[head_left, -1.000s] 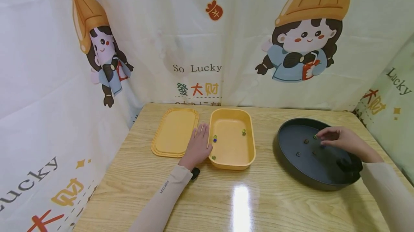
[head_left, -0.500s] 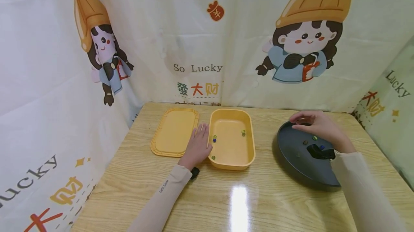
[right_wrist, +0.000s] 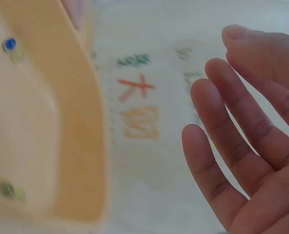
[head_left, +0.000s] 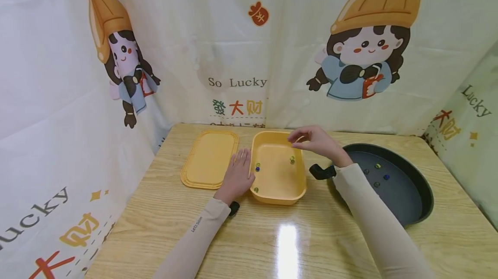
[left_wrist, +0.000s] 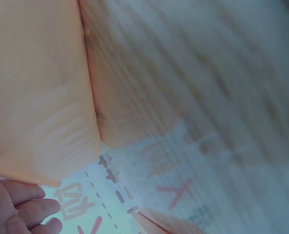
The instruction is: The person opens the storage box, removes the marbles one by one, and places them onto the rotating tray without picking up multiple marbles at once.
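A yellow plastic box sits mid-table, with several small glass marbles on its floor, among them a blue marble and a green marble. Against its left rim rests my left hand, fingers extended. My right hand is over the box's far right corner, thumb and index fingertips close together and the other fingers loosely bent. I cannot tell whether something small is between those tips. Several more marbles lie in a round dark pan on the right, partly covered by the right sleeve.
A flat yellow lid lies left of the box on the wooden table. Printed cloth hangs behind and at both sides. Each wrist carries a black device, such as the wrist camera by the pan's left edge.
My right hand has risen out of the pan and travelled left to the box, uncovering the pan's right part. The left hand has stayed at the box's left rim.
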